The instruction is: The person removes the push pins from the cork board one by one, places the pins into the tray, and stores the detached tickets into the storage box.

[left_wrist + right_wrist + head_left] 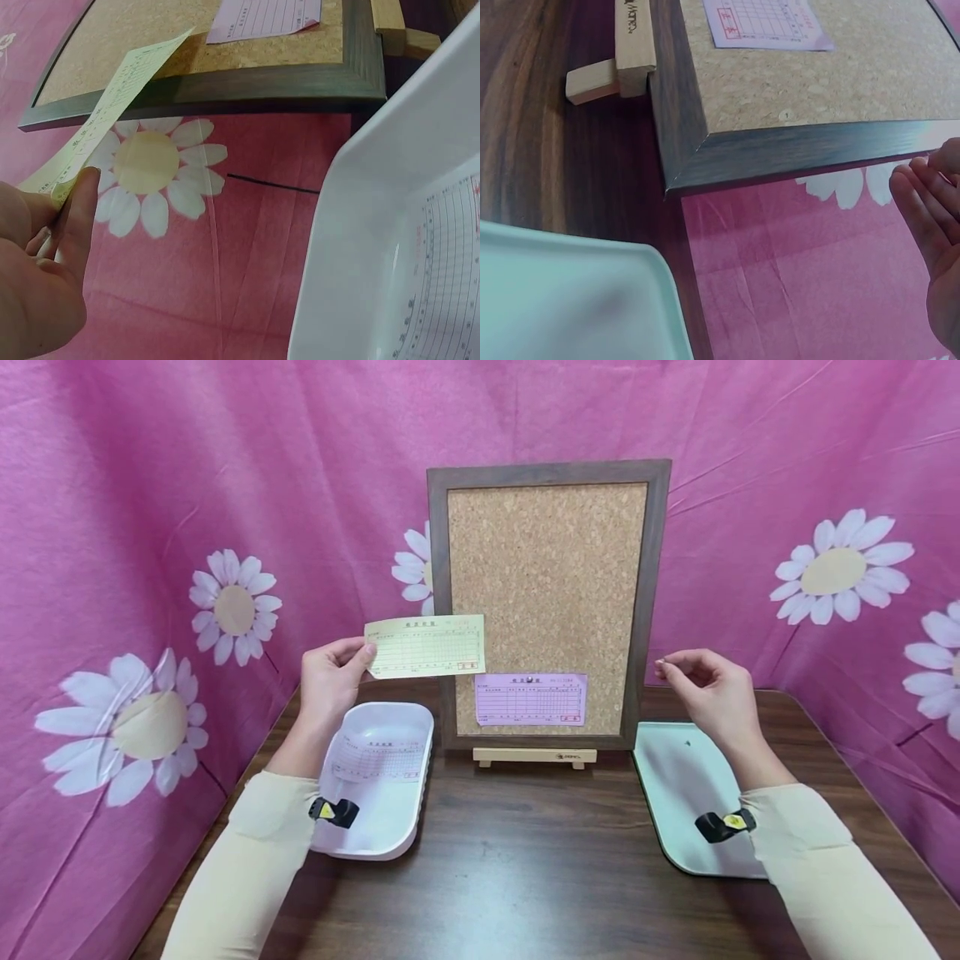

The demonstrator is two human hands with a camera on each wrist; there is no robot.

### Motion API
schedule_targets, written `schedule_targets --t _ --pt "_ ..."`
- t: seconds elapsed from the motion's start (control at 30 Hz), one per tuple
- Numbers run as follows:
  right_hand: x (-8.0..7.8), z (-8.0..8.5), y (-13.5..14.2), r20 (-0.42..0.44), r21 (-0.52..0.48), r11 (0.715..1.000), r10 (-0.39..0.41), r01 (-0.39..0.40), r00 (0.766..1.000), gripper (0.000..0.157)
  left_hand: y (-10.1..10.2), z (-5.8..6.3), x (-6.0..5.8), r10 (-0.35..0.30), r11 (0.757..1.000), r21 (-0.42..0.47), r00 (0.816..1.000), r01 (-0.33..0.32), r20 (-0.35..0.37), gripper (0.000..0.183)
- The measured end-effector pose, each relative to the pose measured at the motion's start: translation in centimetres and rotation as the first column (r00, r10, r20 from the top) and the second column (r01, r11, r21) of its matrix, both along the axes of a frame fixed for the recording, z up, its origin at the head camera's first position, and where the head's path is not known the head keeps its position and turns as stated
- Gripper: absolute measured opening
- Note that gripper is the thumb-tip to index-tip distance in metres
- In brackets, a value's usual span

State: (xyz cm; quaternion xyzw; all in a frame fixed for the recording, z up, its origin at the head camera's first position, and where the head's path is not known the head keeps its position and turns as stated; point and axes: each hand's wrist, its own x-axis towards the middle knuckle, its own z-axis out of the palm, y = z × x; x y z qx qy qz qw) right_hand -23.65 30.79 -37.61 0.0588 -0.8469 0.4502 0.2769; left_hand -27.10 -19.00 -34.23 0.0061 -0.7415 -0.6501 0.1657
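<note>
My left hand [333,681] pinches the left end of a yellow receipt slip [425,647] between thumb and fingers. The slip's right end overlaps the left side of the framed corkboard [547,577] in the head view. Low on the cork, a purple receipt slip [531,702] hangs from a small pushpin [529,680] at its top edge. To the right of the board, my right hand [708,689] is raised, with thumb and forefinger pinching a tiny pale pin [660,662]. In the right wrist view the fingertips hide most of that pin.
A white tray [426,793] under my left forearm holds another receipt slip [378,758]. On the right is a pale green tray [667,818] with a tiny dark green piece [687,743] in it. The corkboard stands on a wooden easel [534,756]. Pink flowered cloth [322,468] hangs behind.
</note>
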Motion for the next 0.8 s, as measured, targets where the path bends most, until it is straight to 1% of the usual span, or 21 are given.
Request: schedule_targets --t 0.2,0.37,0.57,0.67,0.8 --pt "0.3 -0.9 0.7 0.017 0.013 1.000 0.007 -0.007 1.000 0.015 -0.9 -0.2 0.4 0.019 0.998 -0.057 1.000 -0.019 0.004 0.031" --pt "0.5 -1.6 1.1 0.027 0.018 1.000 0.010 -0.010 1.000 0.015 -1.5 -0.3 0.7 0.017 0.998 -0.052 1.000 -0.017 -0.005 0.031" --pt "1.1 -1.8 1.5 0.044 0.049 0.999 0.013 -0.016 0.999 0.017 -2.3 -0.6 1.0 0.009 0.999 -0.034 1.000 -0.009 0.003 0.032" --pt "1.4 -2.0 1.9 0.053 0.063 0.998 0.012 -0.015 0.999 0.017 -2.7 -0.7 1.1 0.011 0.999 -0.037 1.000 -0.011 0.005 0.033" --pt "1.4 -2.6 2.4 0.063 0.057 0.998 0.010 -0.014 0.998 0.016 -3.1 -0.7 1.3 0.012 0.999 -0.049 1.000 -0.011 0.012 0.034"
